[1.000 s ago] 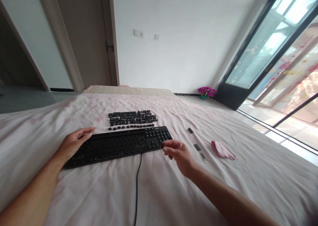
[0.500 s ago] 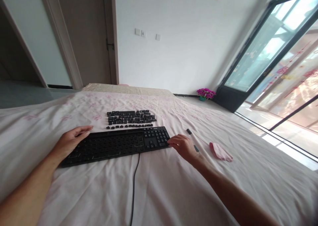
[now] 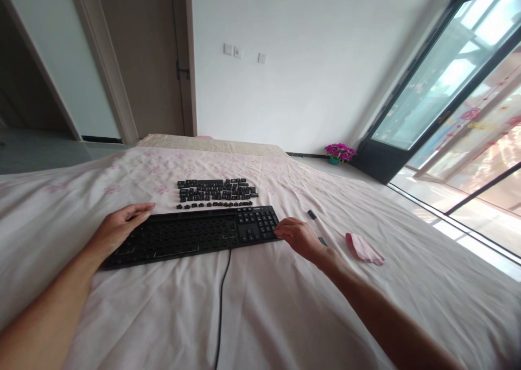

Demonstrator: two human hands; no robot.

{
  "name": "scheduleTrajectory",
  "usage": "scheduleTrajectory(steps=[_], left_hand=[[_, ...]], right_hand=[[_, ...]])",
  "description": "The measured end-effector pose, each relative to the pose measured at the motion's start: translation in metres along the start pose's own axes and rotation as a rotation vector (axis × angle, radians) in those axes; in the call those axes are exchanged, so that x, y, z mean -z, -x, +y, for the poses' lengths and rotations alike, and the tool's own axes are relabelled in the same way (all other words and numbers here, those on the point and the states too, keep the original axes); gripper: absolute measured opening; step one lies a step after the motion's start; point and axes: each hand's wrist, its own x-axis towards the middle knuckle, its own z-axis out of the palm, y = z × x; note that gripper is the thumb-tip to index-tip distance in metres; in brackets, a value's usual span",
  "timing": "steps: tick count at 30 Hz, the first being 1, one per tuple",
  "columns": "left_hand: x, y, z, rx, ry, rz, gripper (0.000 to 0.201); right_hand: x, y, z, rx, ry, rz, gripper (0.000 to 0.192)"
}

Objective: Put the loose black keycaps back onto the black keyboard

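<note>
A black keyboard (image 3: 179, 238) lies on the bed sheet, its main section stripped of keycaps and the number pad at its right end still fitted with keys. Against its left end rests my left hand (image 3: 122, 223), fingers stretched out and thumb apart from them. My right hand (image 3: 297, 235) has its bent fingers closed on the keyboard's right edge. Beyond the keyboard, loose black keycaps (image 3: 215, 191) lie in uneven rows. A cable (image 3: 222, 299) runs from the near edge toward me.
Right of my right hand lie a small black piece (image 3: 311, 214), a dark green-grey piece (image 3: 322, 241) partly behind the wrist, and a folded pink cloth (image 3: 364, 249). Purple flowers (image 3: 341, 152) stand on the floor beside a glass door (image 3: 423, 99). The sheet (image 3: 163, 316) is wrinkled.
The view has shifted slightly. Both hands stay at the two ends of the keyboard, and the loose keycaps lie as before.
</note>
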Motion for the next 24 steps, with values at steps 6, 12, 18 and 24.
scheduleTrajectory(steps=[6, 12, 18, 24], left_hand=[[0.001, 0.000, 0.000, -0.003, -0.003, -0.008, 0.063], [0.001, -0.002, -0.005, 0.013, 0.011, -0.027, 0.065], [0.000, -0.002, -0.003, 0.024, 0.025, -0.024, 0.063], [0.000, 0.001, 0.002, 0.039, 0.030, -0.020, 0.064]], right_hand=[[-0.002, 0.003, 0.002, -0.007, -0.014, 0.008, 0.025], [-0.003, 0.003, -0.003, -0.021, -0.031, 0.019, 0.025], [-0.004, 0.005, 0.004, 0.027, -0.020, 0.026, 0.024], [-0.007, 0.006, 0.010, 0.095, 0.012, 0.056, 0.023]])
